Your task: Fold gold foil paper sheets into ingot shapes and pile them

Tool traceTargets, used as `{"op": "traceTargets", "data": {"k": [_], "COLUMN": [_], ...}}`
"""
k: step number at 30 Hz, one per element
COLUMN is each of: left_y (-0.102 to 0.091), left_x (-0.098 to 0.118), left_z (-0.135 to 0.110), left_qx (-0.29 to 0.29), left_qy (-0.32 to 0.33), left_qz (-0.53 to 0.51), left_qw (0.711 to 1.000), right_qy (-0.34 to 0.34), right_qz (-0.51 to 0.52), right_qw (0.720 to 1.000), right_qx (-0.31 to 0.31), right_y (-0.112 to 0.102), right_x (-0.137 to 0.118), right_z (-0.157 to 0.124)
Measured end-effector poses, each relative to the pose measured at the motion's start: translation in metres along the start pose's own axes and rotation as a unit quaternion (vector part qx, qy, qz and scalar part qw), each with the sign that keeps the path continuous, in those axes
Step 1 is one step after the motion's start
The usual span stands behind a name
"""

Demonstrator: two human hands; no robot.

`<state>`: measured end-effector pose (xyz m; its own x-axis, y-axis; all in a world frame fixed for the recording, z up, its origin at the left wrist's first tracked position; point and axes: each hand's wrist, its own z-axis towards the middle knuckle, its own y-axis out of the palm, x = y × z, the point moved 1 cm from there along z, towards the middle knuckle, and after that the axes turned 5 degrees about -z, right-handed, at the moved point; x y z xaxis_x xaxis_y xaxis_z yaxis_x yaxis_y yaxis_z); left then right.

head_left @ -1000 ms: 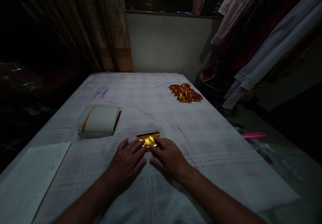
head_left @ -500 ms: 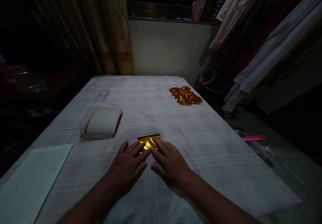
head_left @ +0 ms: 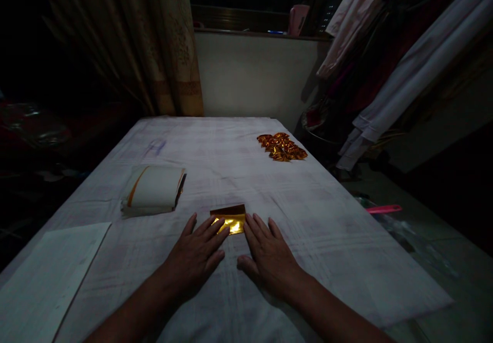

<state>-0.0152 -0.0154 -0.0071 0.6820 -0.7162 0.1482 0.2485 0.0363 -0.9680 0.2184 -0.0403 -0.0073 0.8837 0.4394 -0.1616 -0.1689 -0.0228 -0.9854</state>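
A small folded gold foil sheet (head_left: 230, 219) lies flat on the white cloth-covered table (head_left: 331, 230). My left hand (head_left: 196, 253) rests palm down just left of it, fingers stretched out, fingertips touching its near left edge. My right hand (head_left: 269, 255) lies flat to the right of it, fingers spread, fingertips at the foil's near right corner. Neither hand holds anything.
A pile of folded gold foil pieces (head_left: 282, 147) sits at the far right of the table. A stack of white-backed sheets (head_left: 152, 190) lies to the left, a large white paper (head_left: 42, 276) at the near left. Curtain behind, hanging clothes (head_left: 389, 60) on the right.
Both hands have slid apart and off the foil, which now lies flatter with more of it showing. The right hand's fingers have spread.
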Motion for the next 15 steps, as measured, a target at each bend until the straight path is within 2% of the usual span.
{"op": "traceTargets", "data": {"k": [3,7,11,15], "left_y": [-0.001,-0.005,-0.005,-0.004], "left_x": [0.000,0.002,-0.004,-0.026], "left_z": [0.001,0.004,0.000,-0.019], "left_qx": [-0.016,-0.040,-0.039,-0.028], "left_qy": [-0.005,-0.008,0.010,0.003], "left_qz": [-0.001,0.007,0.013,0.040], "left_qw": [1.000,0.999,0.999,0.999], "right_qy": [-0.027,-0.063,-0.023,0.007], "right_qz": [0.000,0.034,0.040,0.042], "right_qw": [1.000,0.997,0.997,0.996], "right_qx": [0.012,-0.032,-0.065,-0.076], "right_y": [-0.002,-0.006,-0.012,-0.016], "right_x": [-0.005,-0.008,0.002,0.011], "right_z": [0.005,0.006,-0.004,-0.014]}}
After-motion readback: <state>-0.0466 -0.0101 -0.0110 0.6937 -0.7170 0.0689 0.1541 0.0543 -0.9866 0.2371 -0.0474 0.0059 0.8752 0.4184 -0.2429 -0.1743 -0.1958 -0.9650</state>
